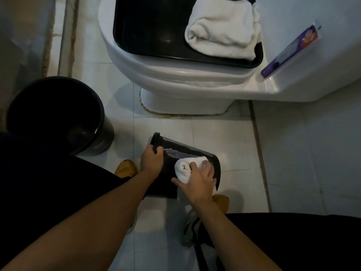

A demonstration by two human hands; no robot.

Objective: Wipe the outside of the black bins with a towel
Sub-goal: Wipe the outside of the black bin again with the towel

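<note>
Two bare forearms reach up from the bottom of the frame toward its centre. At the far left, middle height, an upright black bin (58,114) stands on the white tiled floor (302,153), well apart from the hands. Just right of it, at centre, the left hand (151,159) curls its fingers over the rim of a second black bin (187,153), which is tipped on its side with the mouth facing left. A wet streak shines on that bin's wall beside the left hand. Next along, the right hand (199,182) grips a rolled white towel (185,169), fingers wrapped over it, pressing it against the tipped bin's outer wall. Yellow footwear (125,168) peeks out below each hand. Across the top centre, a toilet (175,75) carries a black tray (146,32) with a folded white towel (220,30) on it. On the upper right, a purple packet (291,51) rests on the toilet's ledge.
</note>
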